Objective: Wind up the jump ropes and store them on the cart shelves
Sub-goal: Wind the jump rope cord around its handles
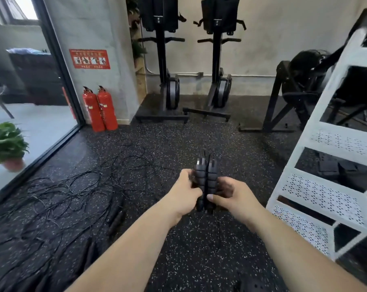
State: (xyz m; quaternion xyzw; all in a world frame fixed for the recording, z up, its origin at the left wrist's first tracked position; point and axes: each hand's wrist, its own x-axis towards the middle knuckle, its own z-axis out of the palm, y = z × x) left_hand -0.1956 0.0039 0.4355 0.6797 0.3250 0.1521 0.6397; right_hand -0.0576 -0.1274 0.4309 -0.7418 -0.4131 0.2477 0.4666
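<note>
Starting at the left, you have most of the job ahead of you. A tangle of ropes lies loose along the left edge of the floor, beside the glass wall, with strands crossing one another. A few loose handles lie among them toward the near left corner. Nothing in that pile looks wound, and it is too knotted to count.

In the middle, held up off the floor, is the one rope you are working on. Its two handles stand upright, pressed side by side. Your left grip is curled round them from the left. Your right grip pinches them from the right, thumb across the front. The bundle looks ribbed, as if cord were wrapped round it, but it is blurred. I see no loose tail hanging, so I judge this rope wound or nearly so, and not yet stored.

At the floor's right edge stands the cart, its perforated shelves close to your right grip. Dark shapes show at the middle shelf, but I cannot tell whether they are ropes lying on it or things behind it. Shelving this bundle looks like your next step, and after that the whole pile on the left remains.
</note>
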